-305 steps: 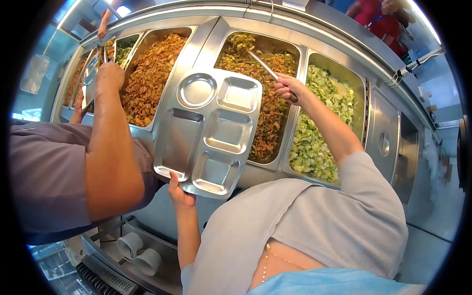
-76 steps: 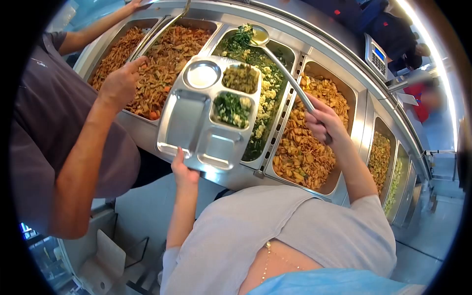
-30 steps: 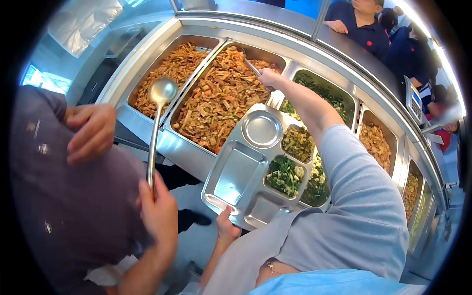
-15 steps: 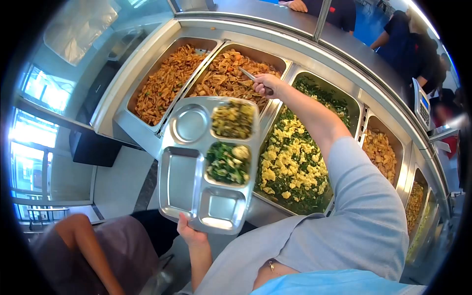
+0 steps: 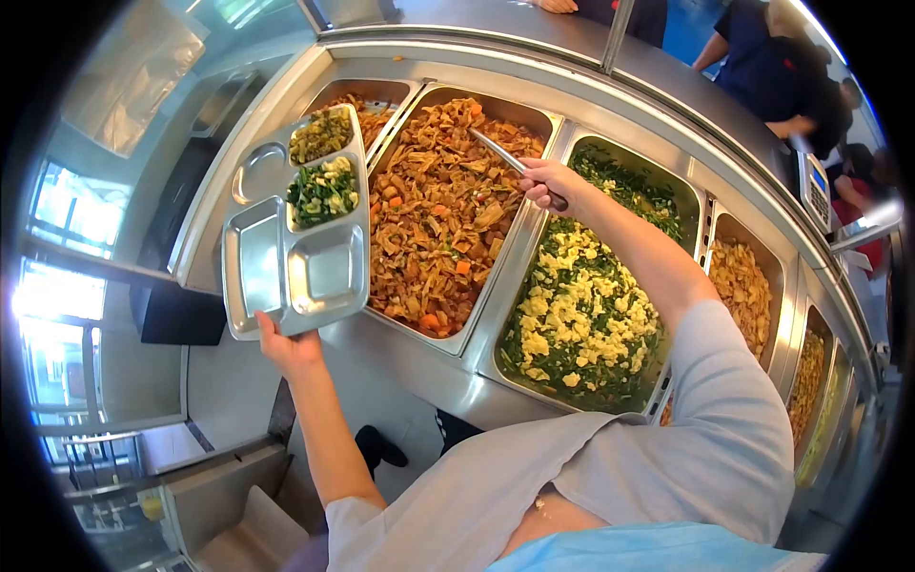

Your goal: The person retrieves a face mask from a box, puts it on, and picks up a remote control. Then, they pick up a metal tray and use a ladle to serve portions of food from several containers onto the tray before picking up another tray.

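Note:
My left hand (image 5: pixel 291 345) grips the near edge of a steel compartment tray (image 5: pixel 329 265), held tilted over the counter's left side. Chopped yellow-green vegetables (image 5: pixel 322 135) fill one compartment, and greens with egg (image 5: pixel 324 194) fill another; the other compartments are bare. In my right hand (image 5: pixel 551 184) is a metal serving utensil (image 5: pixel 498 148) with a dark handle end. Its tip meets the far part of a brown stew with carrot pieces (image 5: pixel 434 214), and its working end cannot be made out. The tray covers much of the leftmost food pan (image 5: pixel 376 91).
Right of the stew stands a pan of greens and scrambled egg (image 5: pixel 581 315). Farther right are a pan of pale chunks (image 5: pixel 739 286) and several more pans. A keypad device (image 5: pixel 817 195) stands by the counter ledge. People in dark clothes (image 5: pixel 782 76) are beyond it.
My left hand has carried the tray left and away, over the leftmost pan, uncovering the stew. My right hand has shifted slightly right and nearer. The person at lower left is mostly out of view.

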Motion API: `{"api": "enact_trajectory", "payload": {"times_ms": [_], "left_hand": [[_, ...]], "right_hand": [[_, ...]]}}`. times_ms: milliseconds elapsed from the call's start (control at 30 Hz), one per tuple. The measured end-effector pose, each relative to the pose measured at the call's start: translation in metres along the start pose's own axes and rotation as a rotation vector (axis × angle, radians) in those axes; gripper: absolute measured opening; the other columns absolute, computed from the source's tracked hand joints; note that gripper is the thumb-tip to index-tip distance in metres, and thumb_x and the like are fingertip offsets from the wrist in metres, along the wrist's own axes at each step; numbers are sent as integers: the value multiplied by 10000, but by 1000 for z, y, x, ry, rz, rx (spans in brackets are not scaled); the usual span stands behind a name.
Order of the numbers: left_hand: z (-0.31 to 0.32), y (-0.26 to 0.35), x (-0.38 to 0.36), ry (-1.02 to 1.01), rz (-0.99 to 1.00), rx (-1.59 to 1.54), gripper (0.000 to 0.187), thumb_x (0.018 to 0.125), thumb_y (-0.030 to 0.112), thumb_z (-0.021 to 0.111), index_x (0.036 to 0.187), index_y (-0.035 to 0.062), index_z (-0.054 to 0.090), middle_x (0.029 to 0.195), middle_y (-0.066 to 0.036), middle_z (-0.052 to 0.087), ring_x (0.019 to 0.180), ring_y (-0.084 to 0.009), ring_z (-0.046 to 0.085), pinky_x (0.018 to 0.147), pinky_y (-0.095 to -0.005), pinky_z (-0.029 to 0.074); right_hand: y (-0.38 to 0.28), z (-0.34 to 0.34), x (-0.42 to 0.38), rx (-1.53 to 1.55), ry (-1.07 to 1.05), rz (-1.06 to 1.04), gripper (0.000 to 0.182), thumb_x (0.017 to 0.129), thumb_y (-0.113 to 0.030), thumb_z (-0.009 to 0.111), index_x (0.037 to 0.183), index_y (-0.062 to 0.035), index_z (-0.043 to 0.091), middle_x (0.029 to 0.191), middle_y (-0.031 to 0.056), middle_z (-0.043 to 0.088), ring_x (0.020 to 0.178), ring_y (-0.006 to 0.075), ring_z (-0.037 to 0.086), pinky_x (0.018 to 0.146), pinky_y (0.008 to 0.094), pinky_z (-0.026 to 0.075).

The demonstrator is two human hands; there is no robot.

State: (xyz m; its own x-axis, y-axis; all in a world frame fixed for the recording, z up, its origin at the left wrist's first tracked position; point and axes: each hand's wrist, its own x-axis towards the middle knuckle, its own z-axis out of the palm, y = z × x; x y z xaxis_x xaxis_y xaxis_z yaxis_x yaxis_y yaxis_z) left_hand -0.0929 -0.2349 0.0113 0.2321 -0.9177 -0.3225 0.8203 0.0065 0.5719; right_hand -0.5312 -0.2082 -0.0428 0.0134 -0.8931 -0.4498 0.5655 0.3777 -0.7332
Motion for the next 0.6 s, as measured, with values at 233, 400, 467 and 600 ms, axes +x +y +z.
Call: {"api": "enact_trajectory", "payload": {"times_ms": [233, 400, 467, 600], "left_hand": [[15, -34, 136, -265, -88, 191, 441, 898, 300, 480, 1245, 42, 388, 1245, -141, 442, 1165, -330, 414, 990, -546, 300], [47, -59, 214, -289, -423, 6, 465, 880, 294, 504, 1268, 67, 388, 1269, -127, 435, 1164, -345, 416, 960, -586, 311], [60, -70, 236, -302, -496, 3, 465, 877, 281, 513, 1265, 57, 386, 1248, -122, 449, 1141, -338, 435, 954, -571, 324], [85, -94, 256, -344, -511, 33, 457, 877, 259, 520, 1255, 38, 386, 1203, -123, 471, 1114, -325, 454, 947, -543, 347]], "right_hand": [[1, 47, -27, -11, 120, -36, 409, 911, -51, 373, 1317, -87, 339, 653, -7, 438, 441, 21, 372, 332, 149, 307], [9, 97, -46, 32, 252, -66, 446, 911, -54, 380, 1350, -96, 309, 654, -10, 451, 439, 22, 390, 322, 146, 330], [11, 116, -53, 61, 248, -91, 456, 906, -52, 394, 1352, -88, 307, 659, -8, 458, 444, 24, 407, 328, 146, 350], [16, 156, -68, 164, 240, -161, 481, 891, -38, 422, 1356, -75, 303, 696, 15, 460, 456, 31, 414, 327, 140, 342]]}}
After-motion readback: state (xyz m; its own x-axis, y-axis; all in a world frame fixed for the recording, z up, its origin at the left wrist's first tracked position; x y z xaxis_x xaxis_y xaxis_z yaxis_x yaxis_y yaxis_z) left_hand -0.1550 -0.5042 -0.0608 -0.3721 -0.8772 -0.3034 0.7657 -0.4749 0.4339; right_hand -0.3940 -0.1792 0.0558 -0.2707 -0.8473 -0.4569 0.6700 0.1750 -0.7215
